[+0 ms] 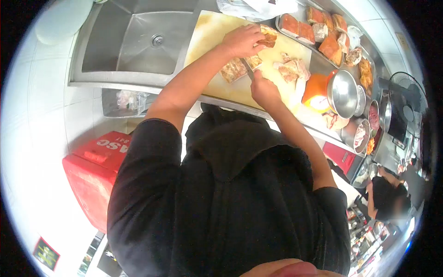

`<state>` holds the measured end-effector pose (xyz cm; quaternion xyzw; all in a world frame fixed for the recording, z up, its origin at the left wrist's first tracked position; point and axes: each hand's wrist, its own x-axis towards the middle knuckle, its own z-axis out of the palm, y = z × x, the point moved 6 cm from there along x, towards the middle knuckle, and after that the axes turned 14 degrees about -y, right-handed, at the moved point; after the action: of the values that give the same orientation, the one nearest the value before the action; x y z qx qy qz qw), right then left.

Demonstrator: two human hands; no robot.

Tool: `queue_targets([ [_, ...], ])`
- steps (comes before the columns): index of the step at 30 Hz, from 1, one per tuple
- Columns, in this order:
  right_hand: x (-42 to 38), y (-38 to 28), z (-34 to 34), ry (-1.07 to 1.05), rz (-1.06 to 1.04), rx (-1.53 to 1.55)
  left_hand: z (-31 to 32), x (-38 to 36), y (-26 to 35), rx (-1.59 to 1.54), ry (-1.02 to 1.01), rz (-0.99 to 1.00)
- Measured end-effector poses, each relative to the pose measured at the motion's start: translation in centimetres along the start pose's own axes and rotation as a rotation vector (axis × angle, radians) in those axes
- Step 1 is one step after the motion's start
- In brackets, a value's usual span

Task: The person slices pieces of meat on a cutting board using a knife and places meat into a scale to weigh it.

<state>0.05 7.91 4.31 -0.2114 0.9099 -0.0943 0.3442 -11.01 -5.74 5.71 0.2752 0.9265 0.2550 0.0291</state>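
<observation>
On the pale yellow cutting board [206, 32] my left hand [243, 40] has its fingers closed on a browned piece of meat [267, 37]. My right hand [265, 91] is wrapped round the handle of a knife [248, 69], whose blade points up and left, passing between pieces of meat. A larger slab of meat [233, 70] lies left of the blade, and a small piece [253, 61] touches its right side. Further right on the board is a pile of cut meat [293, 69].
A steel sink [138, 41] is at the left. A tray [331, 60] of meat blocks stands at the upper right. An orange container [316, 92] and steel bowls [342, 94] are at the board's right. A co-worker [387, 194] is at the far right.
</observation>
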Motion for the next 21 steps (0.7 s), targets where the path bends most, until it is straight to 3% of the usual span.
queue_targets([
  [3,0.4,0.1,0.2,-0.005,0.013,-0.017,1.2,0.2,-0.5,0.038,-0.04,0.037],
  [9,0.5,-2.3,-2.2,-0.023,-0.012,-0.087,1.8,-0.4,-3.9,-0.223,0.01,0.005],
  [12,0.6,-1.7,-1.7,-0.031,0.018,-0.032,2.2,-0.1,-3.9,-0.173,-0.11,0.014],
  [15,1.9,0.9,2.1,-0.048,0.091,-0.012,3.1,0.4,-1.6,0.024,-0.103,0.01],
  [18,2.5,1.3,2.8,-0.038,0.071,-0.002,2.0,-0.1,-0.3,0.038,-0.284,-0.088],
  [21,1.5,1.0,2.8,-0.09,0.066,0.017,2.7,-0.1,-0.9,-0.009,-0.174,-0.106],
])
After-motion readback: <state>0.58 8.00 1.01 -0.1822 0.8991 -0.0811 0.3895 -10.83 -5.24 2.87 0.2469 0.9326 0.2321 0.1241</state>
